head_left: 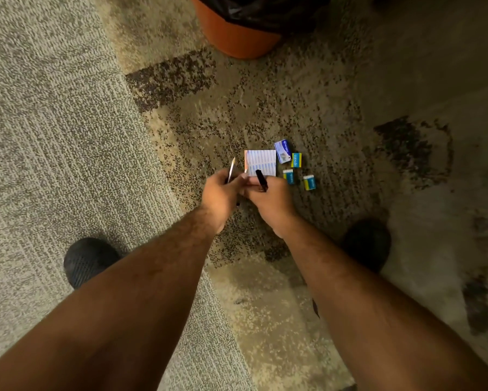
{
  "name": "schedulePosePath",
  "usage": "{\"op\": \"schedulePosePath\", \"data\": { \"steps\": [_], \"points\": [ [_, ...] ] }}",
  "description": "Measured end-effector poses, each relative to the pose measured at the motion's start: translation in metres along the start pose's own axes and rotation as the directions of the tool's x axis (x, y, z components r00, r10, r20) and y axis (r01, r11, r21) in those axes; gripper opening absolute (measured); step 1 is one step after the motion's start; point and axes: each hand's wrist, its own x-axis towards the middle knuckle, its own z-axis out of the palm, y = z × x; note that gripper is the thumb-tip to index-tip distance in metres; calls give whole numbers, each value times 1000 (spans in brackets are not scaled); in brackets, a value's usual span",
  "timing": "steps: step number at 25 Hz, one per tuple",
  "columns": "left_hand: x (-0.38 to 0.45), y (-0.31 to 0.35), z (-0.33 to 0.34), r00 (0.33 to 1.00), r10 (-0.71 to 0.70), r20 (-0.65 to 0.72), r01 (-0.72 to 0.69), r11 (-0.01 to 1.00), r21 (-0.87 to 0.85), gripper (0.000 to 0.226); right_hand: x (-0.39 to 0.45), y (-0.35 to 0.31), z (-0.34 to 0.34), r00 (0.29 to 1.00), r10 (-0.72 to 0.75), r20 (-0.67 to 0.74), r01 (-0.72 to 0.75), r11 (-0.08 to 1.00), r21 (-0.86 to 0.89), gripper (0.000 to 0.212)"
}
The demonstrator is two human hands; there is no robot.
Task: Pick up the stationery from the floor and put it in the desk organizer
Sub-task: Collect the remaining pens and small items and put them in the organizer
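**Pens held above stationery scattered on the carpet**

A mottled beige and brown carpet [68, 108] fills the view, and an orange plastic bin with a black liner [234, 32] is seen well beyond the fingers. Two dark rounded shoes [89, 261] are planted near the forearms. The left hand [220, 196] is closed around a slim silver pen [231, 170], whose tip is pointed up past the knuckles. The right hand [268, 201] is closed around a black marker [262, 180]. Just beyond the fingertips a white square pad printed with blue lines [261, 162] is laid on the carpet. A blue and white small box [283, 151] and three little yellow and blue boxes [309, 182] are scattered just right of the pad.
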Motion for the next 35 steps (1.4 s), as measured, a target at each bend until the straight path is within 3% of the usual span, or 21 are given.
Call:
{"op": "schedulePosePath", "data": {
  "steps": [2, 3, 5, 6, 8, 10, 13, 16, 18, 22, 28, 31, 35],
  "points": [
    [6, 9, 2, 1000, -19, -5, 19, 998, -52, 16, -2, -1, -10, 987, -53, 154, 54, 999, -4, 30],
    [10, 14, 4, 999, -31, -19, 30, 999, -45, 19, -3, -2, -17, 992, -51, 116, 59, 996, -68, 29],
    [17, 22, 9, 999, -44, -17, 44, 999, -33, 22, 3, 2, -41, 972, -72, -224, -3, 949, -317, 17],
    [21, 26, 12, 998, -55, 7, 55, 998, -30, 22, 7, 7, -57, 910, -88, -404, -91, 911, -403, 15],
    [29, 29, 20, 994, -88, 64, 85, 995, 49, 20, 13, 19, -83, 841, -54, -538, -217, 878, -427, 23],
    [32, 28, 33, 991, -101, 89, 85, 983, 163, 17, 19, 26, -96, 865, 19, -501, -272, 857, -437, 36],
    [36, 16, 58, 999, -6, 54, -13, 936, 352, 15, 29, 28, -105, 890, 62, -453, -279, 859, -429, 33],
    [38, 5, 82, 1000, 16, -23, -1, 843, 539, 18, 43, 20, -118, 900, 246, -361, -278, 960, -40, 25],
    [36, 2, 95, 997, 24, -70, 27, 758, 652, 34, 50, 18, -130, 923, 303, -236, -294, 953, 71, 25],
    [38, 0, 111, 972, 132, -195, 67, 637, 768, 43, 63, 15, -142, 945, 246, -215, -254, 967, -7, 40],
    [38, 2, 113, 968, 167, -189, 28, 673, 739, 37, 75, 11, -129, 994, -63, -90, 39, 967, -251, 50],
    [35, -5, 112, 960, 217, -178, -15, 671, 741, 30, 78, 9, -121, 984, -169, -59, 129, 898, -422, 45],
    [38, -10, 114, 941, 310, -138, -81, 599, 797, 25, 85, 7, -118, 971, -238, -35, 187, 837, -514, 30]
  ]
}}
